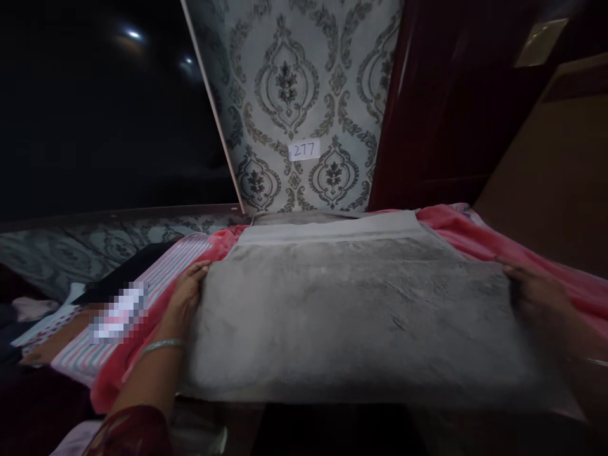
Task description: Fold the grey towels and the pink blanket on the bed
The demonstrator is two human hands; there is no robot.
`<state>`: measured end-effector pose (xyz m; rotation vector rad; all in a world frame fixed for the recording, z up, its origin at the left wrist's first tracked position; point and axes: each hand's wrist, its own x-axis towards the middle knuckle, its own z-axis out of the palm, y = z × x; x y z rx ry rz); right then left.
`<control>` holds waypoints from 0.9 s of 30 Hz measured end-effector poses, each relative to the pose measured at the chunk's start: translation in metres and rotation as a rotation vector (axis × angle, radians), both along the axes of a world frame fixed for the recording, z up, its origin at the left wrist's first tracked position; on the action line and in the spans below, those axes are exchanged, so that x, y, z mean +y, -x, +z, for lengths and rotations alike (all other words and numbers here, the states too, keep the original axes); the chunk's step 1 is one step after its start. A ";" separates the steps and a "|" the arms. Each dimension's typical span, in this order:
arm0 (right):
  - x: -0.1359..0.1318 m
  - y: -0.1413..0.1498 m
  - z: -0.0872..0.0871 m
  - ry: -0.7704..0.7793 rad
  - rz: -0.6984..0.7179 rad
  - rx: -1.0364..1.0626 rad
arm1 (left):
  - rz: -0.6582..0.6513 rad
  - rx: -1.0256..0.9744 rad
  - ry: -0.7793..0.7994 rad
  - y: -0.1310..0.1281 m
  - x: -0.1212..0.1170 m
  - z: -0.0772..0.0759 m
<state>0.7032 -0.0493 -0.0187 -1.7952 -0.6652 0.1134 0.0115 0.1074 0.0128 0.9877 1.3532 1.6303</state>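
Observation:
A grey towel [351, 310] lies spread flat over a pink blanket [479, 240] in front of me. My left hand [187, 291] grips the towel's left edge, fingers curled over the far corner; a silver bangle is on that wrist. At the towel's right edge my right hand [534, 288] holds the fabric in the same way, its fingers partly lost in shadow. A lighter band runs across the far end of the towel.
A striped pink-and-white cloth [166, 269] lies left of the blanket, with dark clothes beyond it. Patterned damask wallpaper with a paper label "277" [304, 150] rises straight ahead. A dark red door [441, 101] and a brown panel stand at the right.

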 end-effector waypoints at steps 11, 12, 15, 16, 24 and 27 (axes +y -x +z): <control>-0.014 0.045 0.002 -0.064 -0.089 0.283 | 0.022 0.008 0.043 0.000 -0.007 -0.023; -0.015 0.046 0.002 -0.043 -0.109 0.235 | 0.023 0.007 0.055 -0.001 -0.008 -0.022; -0.012 0.046 0.000 0.012 -0.143 0.139 | 0.019 0.032 0.086 -0.002 -0.013 -0.020; -0.011 0.044 -0.002 0.021 -0.149 0.127 | 0.017 0.044 0.088 -0.003 -0.013 -0.020; -0.005 0.023 -0.023 0.097 -0.191 0.063 | 0.081 0.179 0.054 -0.010 -0.016 -0.021; -0.002 0.015 -0.030 0.131 -0.184 0.011 | 0.083 0.281 0.091 -0.009 -0.017 -0.022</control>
